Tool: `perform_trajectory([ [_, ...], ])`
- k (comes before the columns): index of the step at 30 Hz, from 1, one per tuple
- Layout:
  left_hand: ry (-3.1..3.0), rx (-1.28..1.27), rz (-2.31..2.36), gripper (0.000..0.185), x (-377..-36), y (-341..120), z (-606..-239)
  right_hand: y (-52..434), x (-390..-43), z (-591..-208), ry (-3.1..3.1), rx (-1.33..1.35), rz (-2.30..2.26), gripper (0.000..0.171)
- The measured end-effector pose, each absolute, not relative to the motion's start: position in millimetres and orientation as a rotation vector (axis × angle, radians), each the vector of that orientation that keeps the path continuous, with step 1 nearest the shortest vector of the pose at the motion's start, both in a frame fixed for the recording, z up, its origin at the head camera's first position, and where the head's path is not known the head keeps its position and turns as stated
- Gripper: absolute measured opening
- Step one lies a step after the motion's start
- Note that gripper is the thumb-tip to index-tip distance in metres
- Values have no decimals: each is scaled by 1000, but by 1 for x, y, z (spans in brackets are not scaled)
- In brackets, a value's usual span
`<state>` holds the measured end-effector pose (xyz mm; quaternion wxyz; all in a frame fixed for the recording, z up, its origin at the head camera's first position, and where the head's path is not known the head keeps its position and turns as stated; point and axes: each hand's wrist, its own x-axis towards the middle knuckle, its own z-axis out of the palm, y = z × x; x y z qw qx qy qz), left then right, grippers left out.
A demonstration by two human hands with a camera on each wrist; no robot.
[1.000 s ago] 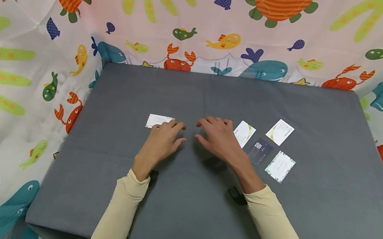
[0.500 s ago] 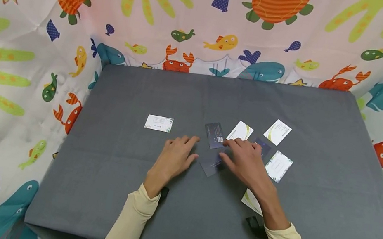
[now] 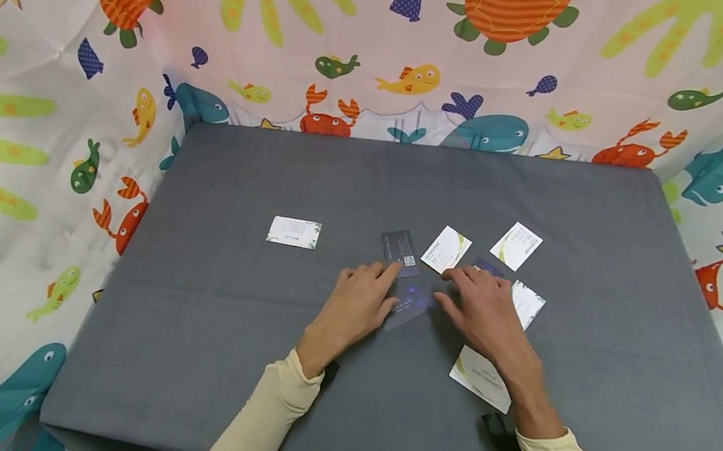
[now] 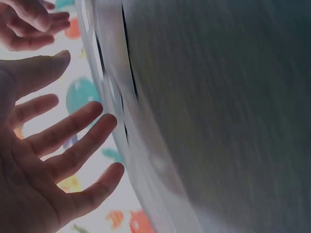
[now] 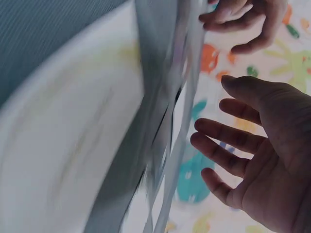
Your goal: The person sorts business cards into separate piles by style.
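Observation:
My left hand [image 3: 356, 303] hovers over or touches two dark cards, its fingers loosely bent; contact is unclear. The upper dark card [image 3: 397, 245] carries a small square code, and a dark blue card [image 3: 413, 301] lies just below it. To the right, my right hand [image 3: 486, 312] is above another dark card [image 3: 488, 266], mostly hidden beneath its fingers. A leafy-edged white card [image 3: 529, 303] is partly covered by that hand. In the wrist views the left palm [image 4: 34, 170] and right palm [image 5: 272, 184] show spread fingers, nothing gripped.
A white card [image 3: 293, 232] lies alone on the left of the grey table [image 3: 189, 324]. Two white cards with yellow-green trim, one nearer [image 3: 446, 249] and one farther right [image 3: 517, 246], lie beyond the right hand. Another white card [image 3: 482, 376] sits by the right wrist.
My left hand has moved right, away from the lone white card, to the dark cards. My right hand has shifted right and nearer me, uncovering the dark cards and a white card by its wrist.

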<state>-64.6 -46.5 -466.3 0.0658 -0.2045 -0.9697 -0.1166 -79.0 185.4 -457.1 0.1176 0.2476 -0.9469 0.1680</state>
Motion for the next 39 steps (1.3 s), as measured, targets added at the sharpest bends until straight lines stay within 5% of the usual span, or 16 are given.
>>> perform_trajectory([
  [12, -2831, -820, -281, 54, -65, 37, -465, 280, -92, -459, -2882, 708, 476, 39],
  [27, -2764, -836, -137, 41, -61, 117, -479, 301, -95, -469, -2811, 929, 515, 64],
  [39, -2828, -832, -24, 71, -64, 127, -482, 310, -91, -458, -2993, 913, 449, 77],
])
